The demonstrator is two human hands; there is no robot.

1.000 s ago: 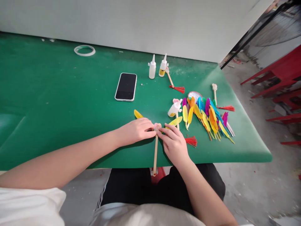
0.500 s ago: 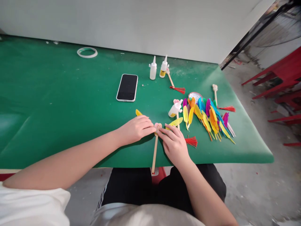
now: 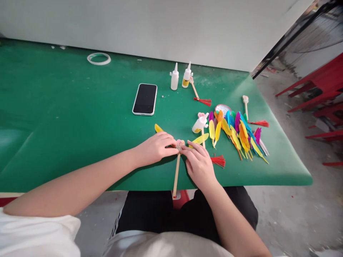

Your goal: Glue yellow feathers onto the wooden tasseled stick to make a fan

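A light wooden stick [image 3: 177, 175] with a pink, patterned head [image 3: 180, 144] lies between my hands, its lower end jutting past the table edge. My left hand [image 3: 159, 147] is closed, thumb and fingertips pinched at the head's left side. A yellow feather [image 3: 158, 127] pokes out behind that hand; its inner end is hidden. From the right, my right hand [image 3: 198, 160] presses its bent fingertips on the head. Another yellow feather [image 3: 200, 139] runs under those fingers. Close by, a tilted white glue bottle [image 3: 199, 124] rests over a second stick with a red tassel [image 3: 218, 160].
Colourful feathers [image 3: 235, 132] lie heaped to the right, beside a tasselled stick [image 3: 245, 107]. Farther back stand two glue bottles [image 3: 174, 78], another tasselled stick [image 3: 195, 89] near them. A phone [image 3: 145, 100] and a tape roll [image 3: 99, 59] lie on the green table [image 3: 66, 107].
The fingers of my left hand have shifted slightly, the thumb now a little more apart from the forefinger at the stick's head. My right hand and the other things look almost unchanged.
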